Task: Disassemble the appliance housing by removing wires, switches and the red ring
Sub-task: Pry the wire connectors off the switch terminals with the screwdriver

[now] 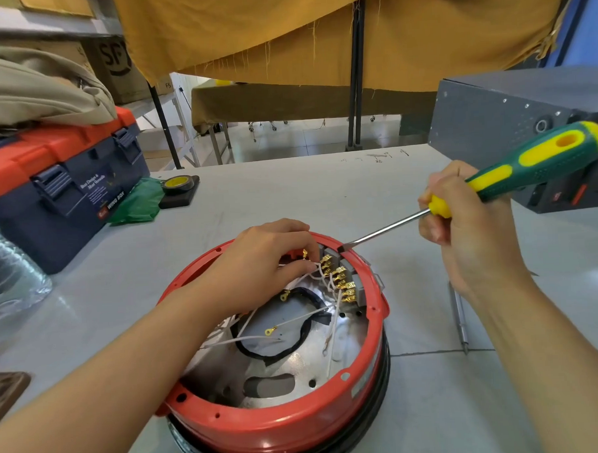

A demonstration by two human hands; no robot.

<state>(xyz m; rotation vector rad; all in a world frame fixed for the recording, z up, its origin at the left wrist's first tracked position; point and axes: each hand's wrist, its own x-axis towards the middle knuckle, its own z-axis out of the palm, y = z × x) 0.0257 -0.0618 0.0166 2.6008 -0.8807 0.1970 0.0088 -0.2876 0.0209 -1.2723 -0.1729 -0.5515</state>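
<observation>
Two hands work on a grey table (289,199): left hand (271,258) pinches wires (313,273), right hand (469,225) grips screwdriver (494,180).

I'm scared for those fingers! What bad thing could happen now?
The screwdriver tip is wedged by the grey switches, right next to the left hand fingers pinching the white wires. If it slips, it might jab them. Prying hard might also bend the brass terminals or crack the red ring.

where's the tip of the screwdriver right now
In the head view, the screwdriver, held in the right hand, has its flat tip at the far inner edge of the red ring, beside the grey switches.
</observation>
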